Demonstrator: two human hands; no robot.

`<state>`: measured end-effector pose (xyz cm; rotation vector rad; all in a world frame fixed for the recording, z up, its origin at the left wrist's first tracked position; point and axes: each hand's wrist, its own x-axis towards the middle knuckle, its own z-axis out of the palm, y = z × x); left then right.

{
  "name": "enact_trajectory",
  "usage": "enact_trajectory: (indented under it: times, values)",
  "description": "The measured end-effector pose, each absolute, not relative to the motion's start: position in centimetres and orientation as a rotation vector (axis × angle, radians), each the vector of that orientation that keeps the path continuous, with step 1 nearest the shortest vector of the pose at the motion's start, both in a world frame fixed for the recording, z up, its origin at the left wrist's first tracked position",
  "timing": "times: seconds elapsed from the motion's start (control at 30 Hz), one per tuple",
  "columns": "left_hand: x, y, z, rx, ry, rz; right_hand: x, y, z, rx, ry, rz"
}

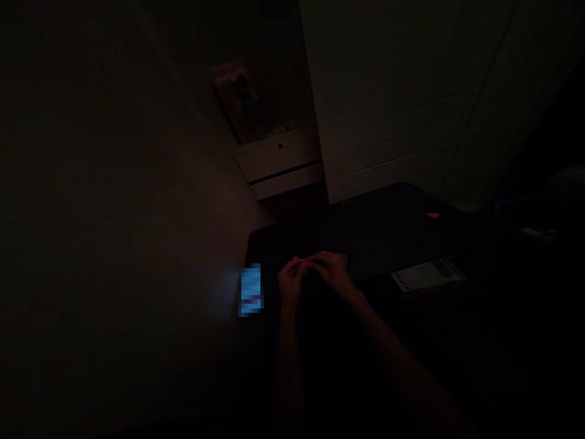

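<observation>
The view is very dark. My left hand (289, 279) and my right hand (335, 272) meet over a dark table (375, 213), fingers closed and fingertips close together. Between them shows a small bright red piece (301, 261), pinched by both hands; its kind cannot be made out. Just behind my right hand, a purplish thing (342, 258) is partly hidden. Left of my left hand, a lit screen (251, 291), blurred into blocks, glows pale blue.
A small orange piece (433, 215) lies toward the table's far right. A printed booklet or packet (429, 274) is at the right, by the table's near edge. Walls rise at the left and behind. Pale drawers (281, 158) stand at the back, with a picture-like item (240, 100) above.
</observation>
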<state>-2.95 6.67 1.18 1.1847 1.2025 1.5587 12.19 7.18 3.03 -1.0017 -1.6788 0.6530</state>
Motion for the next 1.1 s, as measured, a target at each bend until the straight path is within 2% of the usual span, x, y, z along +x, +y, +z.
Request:
enact_trajectory:
  times: [0.43, 0.67, 1.1]
  values:
    - [-3.0, 6.3, 1.4, 1.251, 1.163, 1.496, 11.7, 7.5, 2.1, -0.997, -1.581, 0.585]
    - [-2.4, 6.1, 1.6, 1.281, 1.224, 1.454, 13.7, 8.5, 1.9, -0.93, -1.673, 0.803]
    - [-2.4, 6.2, 1.8, 1.285, 1.158, 1.467, 14.2, 8.2, 2.8, -0.951, -1.737, 0.83]
